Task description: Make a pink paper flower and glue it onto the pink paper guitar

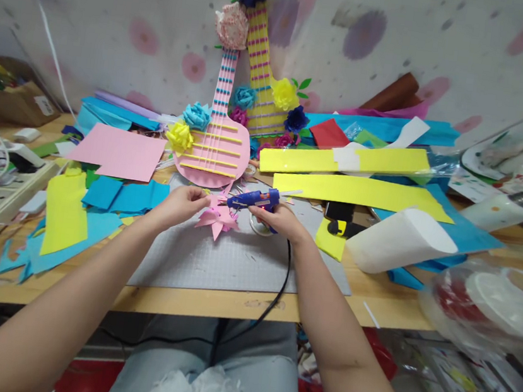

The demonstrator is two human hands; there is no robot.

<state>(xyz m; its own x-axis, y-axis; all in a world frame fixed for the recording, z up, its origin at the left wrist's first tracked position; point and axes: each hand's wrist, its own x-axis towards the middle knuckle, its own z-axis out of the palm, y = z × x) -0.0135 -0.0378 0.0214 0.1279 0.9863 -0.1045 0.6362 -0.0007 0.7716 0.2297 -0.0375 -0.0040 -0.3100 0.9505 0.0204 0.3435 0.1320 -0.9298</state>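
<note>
My left hand [179, 205] pinches a pink paper flower [218, 215] with pointed petals, held just above the grey cutting mat [234, 262]. My right hand [277, 220] grips a blue hot glue gun [254, 199], its nozzle pointing left and touching the flower. The gun's black cord [279, 287] runs down over the table edge toward my lap.
A pink paper guitar [217, 146] and a yellow one [261, 81] with paper flowers lean at the back. Yellow strips [362, 192], a pink sheet [119, 152], blue and yellow foam pieces [78, 212], a white paper roll [399, 238], plastic bags [486, 306] and a power strip [0, 189] crowd the table.
</note>
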